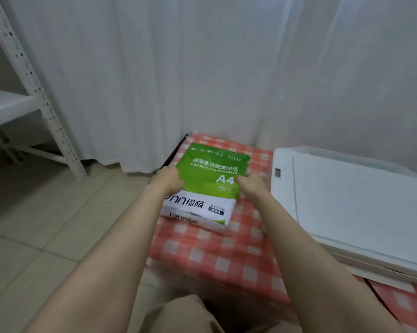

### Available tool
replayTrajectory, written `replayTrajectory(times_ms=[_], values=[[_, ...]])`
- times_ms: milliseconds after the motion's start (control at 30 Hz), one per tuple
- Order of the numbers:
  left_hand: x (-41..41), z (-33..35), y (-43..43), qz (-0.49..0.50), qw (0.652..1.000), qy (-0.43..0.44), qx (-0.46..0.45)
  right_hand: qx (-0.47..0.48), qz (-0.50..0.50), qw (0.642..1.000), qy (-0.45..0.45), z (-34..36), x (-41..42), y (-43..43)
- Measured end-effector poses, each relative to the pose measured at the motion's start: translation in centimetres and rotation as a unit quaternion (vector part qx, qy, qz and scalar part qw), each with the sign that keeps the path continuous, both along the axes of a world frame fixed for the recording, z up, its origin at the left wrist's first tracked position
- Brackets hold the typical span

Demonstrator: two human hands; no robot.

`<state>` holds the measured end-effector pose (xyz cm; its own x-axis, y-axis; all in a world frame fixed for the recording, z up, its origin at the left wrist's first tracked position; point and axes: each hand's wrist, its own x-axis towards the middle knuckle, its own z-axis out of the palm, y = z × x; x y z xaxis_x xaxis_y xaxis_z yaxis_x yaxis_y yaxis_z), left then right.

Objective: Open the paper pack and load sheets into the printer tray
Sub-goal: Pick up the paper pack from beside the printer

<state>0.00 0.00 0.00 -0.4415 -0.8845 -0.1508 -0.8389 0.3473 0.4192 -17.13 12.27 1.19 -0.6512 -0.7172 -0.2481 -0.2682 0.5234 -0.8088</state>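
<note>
Head view, looking forward and down. White curtain [202, 68] across the whole background; pale tiled floor [34, 212] at 8 o'clock; one white metal shelving rack [34, 92] with punched uprights at 10 o'clock. One low surface under a red-and-white checked cloth [217, 255] from centre toward 5 o'clock.

One paper pack [207, 183] lying on the cloth at centre, wrapper green on top and white at the near end, still sealed as far as can be seen. Readable on it: "LYNN MULTI PURPOSE PAPER", a large "A4", "80g/m", and Chinese characters 绿荫多功能复印纸; smaller print too blurred to read.

One white printer [347, 200] at 3 o'clock, just beside the pack, resting on the same cloth. Flat white top, small dark square near its left rear corner. Tray contents not visible.

Two bare forearms reaching in from 6 o'clock. Left hand [169, 180] gripping the pack's left edge, fingers curled around it. Right hand [250, 186] gripping the pack's right edge, fingers wrapped under and partly hidden. Khaki fabric [190, 316] at the bottom edge.
</note>
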Motion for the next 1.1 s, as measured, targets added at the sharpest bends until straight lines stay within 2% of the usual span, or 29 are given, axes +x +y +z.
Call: replayTrajectory(times_ms=[133,200,433,767,900,1100], values=[[0.9,-0.7,-0.5,-0.002,0.997,-0.081,0.012,0.031,-0.038,0.999,-0.019,-1.7,-0.2,-0.6],[1.1,-1.1,-0.7,-0.006,0.996,-0.085,0.024,0.042,-0.051,0.997,-0.03,-2.5,-0.1,-1.1],[1.1,-3.7,-3.1,0.044,0.997,-0.032,0.054,0.068,-0.058,0.993,-0.073,-5.3,-1.2,-4.4],[0.7,-5.4,-3.4,0.065,0.996,0.02,0.059,0.048,-0.163,0.985,-0.035,-6.9,-0.9,-4.1],[0.7,-5.8,-3.5,0.065,0.996,0.03,0.056,0.004,-0.227,0.971,-0.075,-7.2,-0.1,-3.9],[0.8,-6.1,-3.7,0.064,0.995,0.045,0.058,-0.045,-0.299,0.931,-0.206,-6.8,-0.3,-4.4]])
